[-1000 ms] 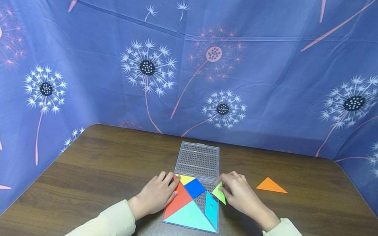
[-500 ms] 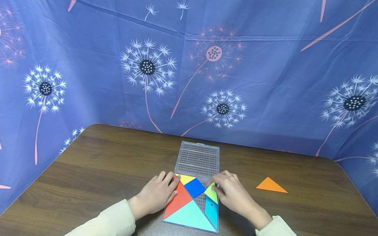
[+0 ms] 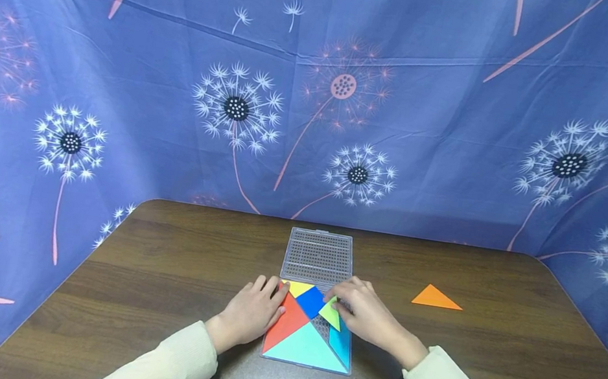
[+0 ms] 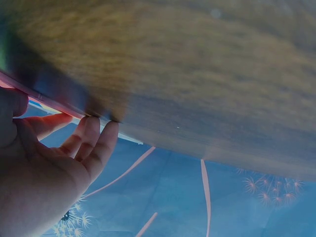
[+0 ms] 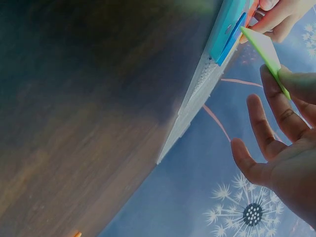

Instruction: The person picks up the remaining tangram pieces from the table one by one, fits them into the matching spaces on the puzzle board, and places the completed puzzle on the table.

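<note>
My right hand (image 3: 364, 315) pinches a lime-green triangle tangram piece (image 3: 330, 318) between thumb and fingers, tilted over the open plastic case. In the right wrist view the triangle (image 5: 264, 49) stands above the case, other fingers spread. My left hand (image 3: 250, 314) rests at the case's left edge, fingertips by the red triangle (image 3: 288, 323) and yellow triangle (image 3: 298, 288). In the case also lie a blue square (image 3: 309, 301), a mint triangle (image 3: 306, 349) and a light-blue parallelogram (image 3: 338, 346), partly hidden by my right hand. A bare dotted gap (image 3: 322, 328) shows between them.
The case's dotted lid (image 3: 320, 257) lies folded back flat behind the pieces. An orange triangle (image 3: 435, 297) is on the wooden table (image 3: 162, 273), off to the right. A blue dandelion-print cloth (image 3: 435, 137) hangs along the table's back edge.
My right hand has carried the lime-green triangle leftward, from the case's right edge to over the gap beside the blue square. The left hand has stayed put.
</note>
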`<move>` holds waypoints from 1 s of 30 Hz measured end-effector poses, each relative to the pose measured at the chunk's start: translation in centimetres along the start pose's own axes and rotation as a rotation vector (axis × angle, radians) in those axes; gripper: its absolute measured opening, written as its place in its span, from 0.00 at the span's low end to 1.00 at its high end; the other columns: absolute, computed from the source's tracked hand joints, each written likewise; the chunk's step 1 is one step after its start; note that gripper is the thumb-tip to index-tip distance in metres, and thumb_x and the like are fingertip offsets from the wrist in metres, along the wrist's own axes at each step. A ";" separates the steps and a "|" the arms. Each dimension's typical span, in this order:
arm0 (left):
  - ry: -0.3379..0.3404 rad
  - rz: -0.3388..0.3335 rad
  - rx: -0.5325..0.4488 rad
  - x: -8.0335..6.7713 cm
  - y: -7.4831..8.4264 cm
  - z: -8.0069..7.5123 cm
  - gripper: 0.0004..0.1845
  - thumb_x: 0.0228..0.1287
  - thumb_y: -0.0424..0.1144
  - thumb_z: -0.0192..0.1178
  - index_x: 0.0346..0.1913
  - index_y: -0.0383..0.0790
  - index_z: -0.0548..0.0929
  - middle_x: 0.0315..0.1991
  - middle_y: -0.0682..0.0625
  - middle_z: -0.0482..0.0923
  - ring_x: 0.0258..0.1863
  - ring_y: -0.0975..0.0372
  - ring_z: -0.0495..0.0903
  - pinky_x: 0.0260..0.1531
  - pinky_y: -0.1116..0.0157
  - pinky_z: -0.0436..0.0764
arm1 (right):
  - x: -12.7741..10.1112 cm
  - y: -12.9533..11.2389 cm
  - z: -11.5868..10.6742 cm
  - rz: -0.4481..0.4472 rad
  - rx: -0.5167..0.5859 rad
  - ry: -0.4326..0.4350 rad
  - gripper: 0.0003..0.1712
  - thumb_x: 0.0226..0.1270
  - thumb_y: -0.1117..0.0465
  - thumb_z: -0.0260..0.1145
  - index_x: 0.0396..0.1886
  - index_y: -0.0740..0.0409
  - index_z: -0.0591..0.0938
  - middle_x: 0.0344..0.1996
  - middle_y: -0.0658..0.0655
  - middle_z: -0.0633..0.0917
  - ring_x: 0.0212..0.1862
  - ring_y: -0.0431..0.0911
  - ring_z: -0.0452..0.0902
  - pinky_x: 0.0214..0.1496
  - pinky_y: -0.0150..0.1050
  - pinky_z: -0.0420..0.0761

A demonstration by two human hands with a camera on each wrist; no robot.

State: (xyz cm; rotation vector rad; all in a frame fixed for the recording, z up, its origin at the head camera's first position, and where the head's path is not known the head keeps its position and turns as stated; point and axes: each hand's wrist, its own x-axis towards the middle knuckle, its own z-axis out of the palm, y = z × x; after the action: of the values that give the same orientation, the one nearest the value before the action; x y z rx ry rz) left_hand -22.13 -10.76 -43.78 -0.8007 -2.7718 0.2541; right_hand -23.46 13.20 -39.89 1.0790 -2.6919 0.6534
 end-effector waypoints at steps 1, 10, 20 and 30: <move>0.003 0.000 0.000 0.0 0.0 0.0 0.25 0.67 0.52 0.46 0.61 0.43 0.71 0.50 0.46 0.70 0.42 0.57 0.69 0.38 0.62 0.76 | 0.0 0.0 0.1 -0.003 0.006 -0.003 0.08 0.56 0.69 0.64 0.35 0.54 0.84 0.34 0.47 0.85 0.43 0.44 0.73 0.48 0.50 0.68; -0.005 0.003 0.008 0.0 0.0 0.0 0.25 0.67 0.52 0.46 0.61 0.43 0.71 0.50 0.46 0.70 0.42 0.57 0.68 0.39 0.63 0.76 | 0.2 -0.3 0.6 -0.026 0.013 -0.007 0.07 0.56 0.68 0.64 0.35 0.55 0.84 0.33 0.47 0.85 0.44 0.45 0.74 0.49 0.53 0.67; 0.010 0.005 0.010 0.0 0.0 -0.1 0.25 0.66 0.52 0.48 0.61 0.42 0.71 0.50 0.46 0.70 0.42 0.57 0.68 0.39 0.63 0.76 | 0.2 -0.4 1.0 -0.016 0.012 -0.013 0.07 0.56 0.67 0.65 0.35 0.54 0.84 0.34 0.47 0.86 0.44 0.44 0.73 0.48 0.50 0.68; -0.015 -0.003 -0.003 0.0 0.1 -0.3 0.25 0.67 0.52 0.47 0.61 0.43 0.71 0.51 0.46 0.70 0.43 0.57 0.68 0.40 0.63 0.76 | 0.2 -0.6 1.1 -0.011 0.035 -0.006 0.07 0.56 0.67 0.65 0.34 0.54 0.84 0.34 0.48 0.86 0.43 0.44 0.74 0.48 0.51 0.69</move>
State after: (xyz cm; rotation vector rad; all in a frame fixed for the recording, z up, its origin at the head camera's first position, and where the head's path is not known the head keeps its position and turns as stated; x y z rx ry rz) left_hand -21.96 -10.68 -43.53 -0.7979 -2.7884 0.2568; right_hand -23.17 12.23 -40.64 1.1058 -2.6870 0.6995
